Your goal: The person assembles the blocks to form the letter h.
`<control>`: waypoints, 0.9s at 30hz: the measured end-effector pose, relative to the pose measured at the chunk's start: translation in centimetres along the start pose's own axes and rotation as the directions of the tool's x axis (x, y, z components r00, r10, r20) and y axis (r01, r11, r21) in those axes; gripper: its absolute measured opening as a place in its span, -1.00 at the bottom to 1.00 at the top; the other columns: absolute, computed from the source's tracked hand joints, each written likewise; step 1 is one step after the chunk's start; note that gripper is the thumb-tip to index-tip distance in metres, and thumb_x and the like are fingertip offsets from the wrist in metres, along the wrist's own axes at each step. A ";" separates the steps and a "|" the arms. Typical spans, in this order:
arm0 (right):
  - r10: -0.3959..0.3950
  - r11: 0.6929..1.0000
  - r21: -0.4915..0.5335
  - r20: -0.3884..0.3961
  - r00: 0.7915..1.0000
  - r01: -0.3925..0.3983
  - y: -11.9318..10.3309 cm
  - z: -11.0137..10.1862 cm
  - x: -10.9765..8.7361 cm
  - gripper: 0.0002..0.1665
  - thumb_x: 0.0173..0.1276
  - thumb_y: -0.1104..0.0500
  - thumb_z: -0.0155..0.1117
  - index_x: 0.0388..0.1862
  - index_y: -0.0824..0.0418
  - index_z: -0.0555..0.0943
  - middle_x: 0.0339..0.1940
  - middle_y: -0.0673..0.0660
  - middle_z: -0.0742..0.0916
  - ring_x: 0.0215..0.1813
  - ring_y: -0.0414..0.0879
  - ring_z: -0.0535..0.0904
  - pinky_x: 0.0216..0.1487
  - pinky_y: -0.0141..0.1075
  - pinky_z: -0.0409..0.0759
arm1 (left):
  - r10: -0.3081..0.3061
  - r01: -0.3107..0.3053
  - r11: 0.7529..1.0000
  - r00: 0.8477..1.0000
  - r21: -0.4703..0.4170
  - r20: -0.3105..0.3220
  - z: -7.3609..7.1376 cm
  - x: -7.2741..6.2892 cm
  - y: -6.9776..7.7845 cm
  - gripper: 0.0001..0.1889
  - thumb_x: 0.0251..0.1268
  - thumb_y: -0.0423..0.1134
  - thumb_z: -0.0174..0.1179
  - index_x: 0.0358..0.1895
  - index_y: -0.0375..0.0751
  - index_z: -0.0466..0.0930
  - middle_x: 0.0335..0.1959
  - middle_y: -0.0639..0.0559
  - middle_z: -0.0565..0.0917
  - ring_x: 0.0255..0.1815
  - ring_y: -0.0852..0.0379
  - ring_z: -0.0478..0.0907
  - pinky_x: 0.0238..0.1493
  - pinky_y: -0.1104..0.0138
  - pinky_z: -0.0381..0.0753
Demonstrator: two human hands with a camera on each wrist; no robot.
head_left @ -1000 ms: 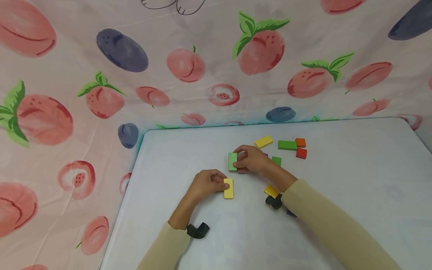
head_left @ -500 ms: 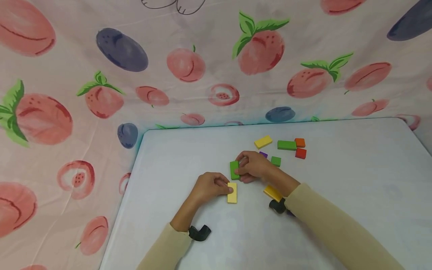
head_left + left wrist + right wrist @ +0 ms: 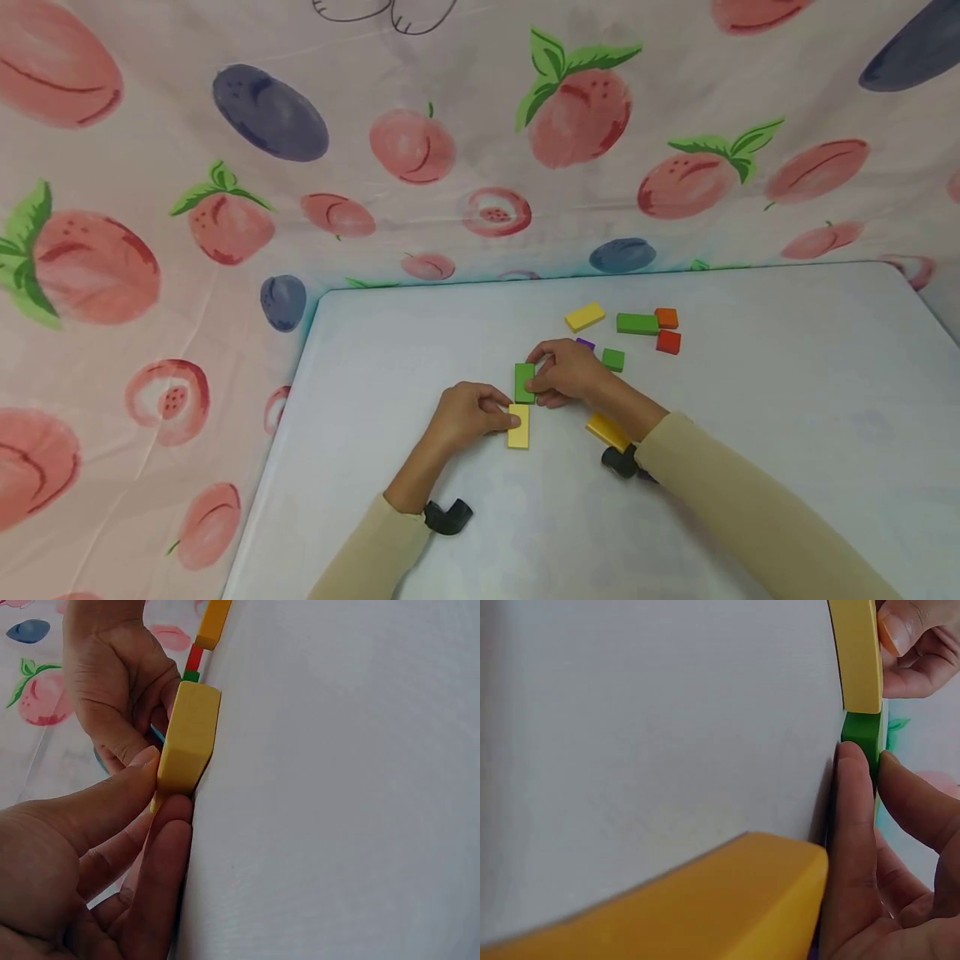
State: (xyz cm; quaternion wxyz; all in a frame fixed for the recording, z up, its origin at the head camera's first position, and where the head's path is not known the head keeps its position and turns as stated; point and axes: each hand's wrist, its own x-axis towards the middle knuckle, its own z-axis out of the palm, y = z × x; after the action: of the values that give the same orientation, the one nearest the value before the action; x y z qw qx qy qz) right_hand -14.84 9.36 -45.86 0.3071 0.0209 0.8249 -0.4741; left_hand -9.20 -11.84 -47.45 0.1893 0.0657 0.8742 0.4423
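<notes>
My left hand (image 3: 468, 415) pinches a pale yellow rectangular block (image 3: 518, 427) by its left side, thumb on top. Just beyond that block, my right hand (image 3: 567, 372) pinches a green rectangular block (image 3: 524, 383) from the right. The two blocks stand end to end in one line, their short ends meeting. In the right wrist view the yellow block (image 3: 859, 656) sits against the end of the green block (image 3: 862, 735), with fingers on both. The left wrist view has the yellow block (image 3: 191, 735) between thumb and fingers, low on the white table; the green one is hidden there.
An orange-yellow block (image 3: 607, 432) lies beside the right wrist. Behind the right hand are a purple block (image 3: 585, 343), a small green block (image 3: 612, 359), a yellow block (image 3: 585, 317), a long green block (image 3: 637, 323), an orange block (image 3: 667, 317) and a red block (image 3: 669, 342).
The right hand has brought the green block down toward the yellow one, closing the gap between their ends. The left hand has shifted slightly right and nearer with the yellow block.
</notes>
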 end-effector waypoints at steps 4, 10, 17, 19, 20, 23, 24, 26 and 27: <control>0.006 1.000 -0.012 0.021 1.000 -0.006 -0.1 -0.1 0.0 -0.49 0.28 0.19 0.51 0.19 0.17 0.57 -0.24 0.17 0.71 -0.42 -0.07 0.78 -0.34 -0.26 0.76 | -0.026 0.026 0.999 1.000 -0.032 -0.002 0.2 0.0 0.0 -0.75 0.09 -0.13 0.55 -0.18 -0.11 0.81 -0.56 0.15 0.76 -0.53 0.25 0.68 -0.38 0.33 0.58; 0.029 0.999 0.020 0.099 0.995 -0.032 -0.2 -0.7 0.0 -0.46 0.33 0.17 0.47 0.25 0.15 0.52 -0.14 0.19 0.70 -0.31 -0.06 0.80 -0.27 -0.22 0.78 | -0.062 0.066 0.987 0.998 -0.149 0.031 0.2 0.3 -0.1 -0.79 0.20 -0.21 0.48 -0.14 -0.20 0.78 -0.52 0.05 0.79 -0.51 0.18 0.75 -0.38 0.34 0.72; 0.028 0.997 0.064 0.135 0.990 -0.037 0.2 -1.0 0.2 -0.47 0.36 0.25 0.42 0.26 0.17 0.49 -0.07 0.22 0.69 -0.26 -0.04 0.81 -0.22 -0.19 0.78 | -0.083 0.095 0.973 0.994 -0.213 0.064 0.0 0.5 0.0 -0.81 0.22 -0.25 0.46 -0.13 -0.22 0.78 -0.49 0.00 0.80 -0.49 0.15 0.76 -0.37 0.33 0.75; 0.030 0.997 0.065 0.132 0.991 -0.038 0.3 -1.0 0.3 -0.48 0.36 0.25 0.43 0.26 0.16 0.50 -0.07 0.21 0.69 -0.26 -0.05 0.81 -0.22 -0.19 0.78 | -0.085 0.098 0.970 0.994 -0.221 0.066 0.0 0.5 0.1 -0.80 0.21 -0.25 0.46 -0.13 -0.23 0.78 -0.48 -0.01 0.80 -0.49 0.15 0.76 -0.37 0.34 0.75; 0.029 0.997 0.065 0.129 0.991 -0.038 0.3 -1.0 0.3 -0.48 0.36 0.24 0.43 0.25 0.15 0.50 -0.08 0.21 0.69 -0.26 -0.05 0.81 -0.22 -0.19 0.78 | -0.086 0.099 0.970 0.994 -0.222 0.067 0.0 0.5 0.1 -0.80 0.21 -0.25 0.47 -0.13 -0.23 0.78 -0.48 -0.01 0.80 -0.49 0.15 0.76 -0.37 0.34 0.75; 0.023 0.997 0.073 0.126 0.992 -0.032 0.4 -0.9 0.3 -0.50 0.36 0.24 0.42 0.24 0.15 0.50 -0.09 0.21 0.69 -0.26 -0.05 0.81 -0.23 -0.19 0.78 | -0.095 0.109 0.966 0.993 -0.235 0.068 0.1 0.6 0.0 -0.79 0.20 -0.25 0.47 -0.13 -0.23 0.78 -0.47 -0.01 0.80 -0.49 0.15 0.77 -0.37 0.34 0.75; 0.018 0.997 0.074 0.126 0.992 -0.027 0.4 -0.9 0.3 -0.50 0.36 0.24 0.42 0.24 0.15 0.50 -0.09 0.21 0.69 -0.26 -0.05 0.81 -0.23 -0.19 0.78 | -0.097 0.111 0.964 0.993 -0.241 0.068 0.1 0.6 0.0 -0.79 0.20 -0.26 0.47 -0.14 -0.24 0.78 -0.46 -0.02 0.80 -0.48 0.14 0.77 -0.37 0.34 0.75; 0.010 0.997 0.078 0.126 0.992 -0.019 0.5 -0.9 0.2 -0.51 0.37 0.24 0.42 0.23 0.16 0.50 -0.10 0.22 0.70 -0.25 -0.05 0.81 -0.23 -0.19 0.78 | -0.101 0.115 0.960 0.992 -0.256 0.069 0.2 0.7 0.0 -0.80 0.20 -0.27 0.47 -0.14 -0.25 0.77 -0.45 -0.03 0.81 -0.48 0.13 0.78 -0.37 0.34 0.76; 0.005 0.997 0.080 0.127 0.992 -0.015 0.5 -0.9 0.2 -0.51 0.37 0.24 0.42 0.23 0.16 0.50 -0.10 0.22 0.70 -0.25 -0.05 0.81 -0.24 -0.19 0.78 | -0.102 0.117 0.957 0.992 -0.265 0.069 0.2 0.7 -0.1 -0.80 0.20 -0.28 0.47 -0.15 -0.26 0.77 -0.45 -0.04 0.81 -0.47 0.13 0.78 -0.36 0.33 0.76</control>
State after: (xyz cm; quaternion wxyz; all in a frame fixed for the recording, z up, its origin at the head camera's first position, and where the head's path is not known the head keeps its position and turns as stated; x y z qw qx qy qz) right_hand -15.25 10.30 -46.00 0.3600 0.0074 0.7839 -0.5059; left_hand -9.74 -11.51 -47.81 0.2442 0.0029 0.8030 0.5436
